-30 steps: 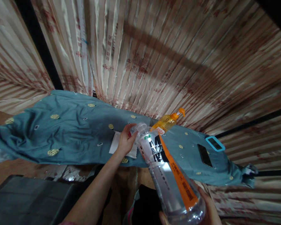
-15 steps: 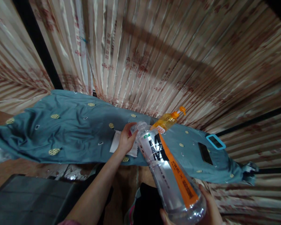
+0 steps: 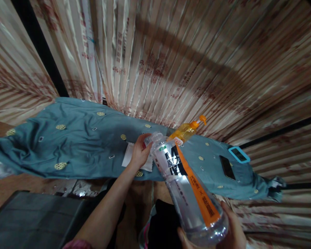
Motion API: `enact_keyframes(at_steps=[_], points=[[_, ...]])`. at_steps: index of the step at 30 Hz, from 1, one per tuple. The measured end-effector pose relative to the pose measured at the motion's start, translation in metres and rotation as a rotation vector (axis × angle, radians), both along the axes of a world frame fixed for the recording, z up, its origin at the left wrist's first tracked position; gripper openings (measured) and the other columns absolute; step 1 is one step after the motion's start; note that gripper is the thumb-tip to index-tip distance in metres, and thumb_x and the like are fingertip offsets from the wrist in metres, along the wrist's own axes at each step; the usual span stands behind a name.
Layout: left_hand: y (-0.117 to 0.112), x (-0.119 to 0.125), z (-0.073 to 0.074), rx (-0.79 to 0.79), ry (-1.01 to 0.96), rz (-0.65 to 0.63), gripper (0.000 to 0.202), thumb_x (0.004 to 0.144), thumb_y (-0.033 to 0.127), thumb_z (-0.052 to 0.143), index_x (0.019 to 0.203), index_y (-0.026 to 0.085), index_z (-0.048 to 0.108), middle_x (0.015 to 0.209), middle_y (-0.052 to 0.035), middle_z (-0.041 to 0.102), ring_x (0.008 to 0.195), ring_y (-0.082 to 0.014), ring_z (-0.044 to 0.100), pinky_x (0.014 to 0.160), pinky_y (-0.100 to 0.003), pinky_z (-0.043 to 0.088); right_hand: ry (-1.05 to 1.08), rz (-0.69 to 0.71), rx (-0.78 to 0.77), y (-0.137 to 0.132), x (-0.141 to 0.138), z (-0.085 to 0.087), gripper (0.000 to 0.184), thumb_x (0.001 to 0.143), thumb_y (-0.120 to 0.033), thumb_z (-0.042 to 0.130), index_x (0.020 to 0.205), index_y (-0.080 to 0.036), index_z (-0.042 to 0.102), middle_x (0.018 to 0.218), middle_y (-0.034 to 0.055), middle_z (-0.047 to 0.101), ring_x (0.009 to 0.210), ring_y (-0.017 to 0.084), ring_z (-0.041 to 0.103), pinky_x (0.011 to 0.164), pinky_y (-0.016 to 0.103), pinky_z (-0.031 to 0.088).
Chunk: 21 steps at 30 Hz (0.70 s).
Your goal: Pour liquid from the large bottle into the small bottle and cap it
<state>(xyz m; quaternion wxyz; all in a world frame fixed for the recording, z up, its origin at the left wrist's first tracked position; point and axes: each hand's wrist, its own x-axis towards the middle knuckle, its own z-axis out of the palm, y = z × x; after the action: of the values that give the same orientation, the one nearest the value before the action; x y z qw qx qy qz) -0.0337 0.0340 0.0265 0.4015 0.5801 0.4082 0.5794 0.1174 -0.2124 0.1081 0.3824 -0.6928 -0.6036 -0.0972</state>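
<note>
A large clear plastic bottle (image 3: 182,186) with a silver and orange label tilts up and to the left across the centre. My right hand (image 3: 232,224) is wrapped round its base, thumb on the near side. At the bottle's mouth, my left hand (image 3: 140,154) closes its fingers on a small clear container (image 3: 148,139), mostly hidden by the fingers. The container is against or very near the bottle's neck; I cannot tell if they touch. Beneath my left hand lies a white cloth or tissue (image 3: 128,154). Behind the bottle is an orange pump bottle (image 3: 185,132).
A teal cloth with a pineapple print (image 3: 77,145) covers the narrow table. On its right end lie a black phone (image 3: 227,167) and a blue-framed device (image 3: 238,154). Striped curtains (image 3: 155,62) hang behind; a dark grey box (image 3: 33,218) stands lower left.
Hardly anything differs. The view has shifted very slightly, and both hands keep their holds with the large bottle at nearly the same tilt.
</note>
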Motion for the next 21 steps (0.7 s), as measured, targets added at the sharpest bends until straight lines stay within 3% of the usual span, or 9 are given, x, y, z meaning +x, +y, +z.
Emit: enact_keyframes(at_steps=[6, 11, 15, 21], points=[[0.000, 0.001, -0.001, 0.004, 0.003, 0.006, 0.034, 0.083, 0.034, 0.066, 0.113, 0.017, 0.067, 0.114, -0.0111, 0.073, 0.109, -0.0262, 0.067, 0.099, -0.040, 0.051, -0.033, 0.019, -0.014, 0.009, 0.003, 0.003, 0.075, 0.080, -0.063, 0.068, 0.145, -0.029, 0.051, 0.133, 0.0089, 0.064, 0.122, 0.031, 0.061, 0.097, 0.051, 0.059], [0.000, 0.000, 0.001, -0.005, 0.009, 0.006, 0.032, 0.084, 0.034, 0.066, 0.112, 0.017, 0.067, 0.115, -0.0113, 0.073, 0.109, -0.0266, 0.067, 0.100, -0.041, 0.051, -0.032, 0.013, -0.008, 0.008, 0.004, 0.002, 0.085, 0.073, -0.056, 0.076, 0.149, -0.031, 0.046, 0.125, 0.0071, 0.068, 0.120, 0.034, 0.064, 0.094, 0.054, 0.060], [-0.001, 0.000, 0.001, -0.005, 0.013, 0.006, 0.033, 0.084, 0.035, 0.065, 0.113, 0.017, 0.067, 0.116, -0.0114, 0.073, 0.110, -0.0267, 0.067, 0.100, -0.041, 0.052, -0.008, 0.001, -0.011, 0.003, 0.002, 0.000, 0.082, 0.078, -0.058, 0.072, 0.150, -0.029, 0.044, 0.128, 0.0101, 0.066, 0.116, 0.032, 0.065, 0.093, 0.052, 0.060], [0.000, 0.001, -0.001, 0.000, 0.004, 0.011, 0.034, 0.084, 0.035, 0.065, 0.113, 0.018, 0.067, 0.116, -0.0113, 0.072, 0.110, -0.0266, 0.067, 0.100, -0.041, 0.051, 0.057, -0.007, 0.014, -0.013, -0.002, -0.006, 0.077, 0.091, -0.059, 0.058, 0.154, -0.024, 0.030, 0.138, 0.0134, 0.058, 0.110, 0.025, 0.066, 0.089, 0.049, 0.059]])
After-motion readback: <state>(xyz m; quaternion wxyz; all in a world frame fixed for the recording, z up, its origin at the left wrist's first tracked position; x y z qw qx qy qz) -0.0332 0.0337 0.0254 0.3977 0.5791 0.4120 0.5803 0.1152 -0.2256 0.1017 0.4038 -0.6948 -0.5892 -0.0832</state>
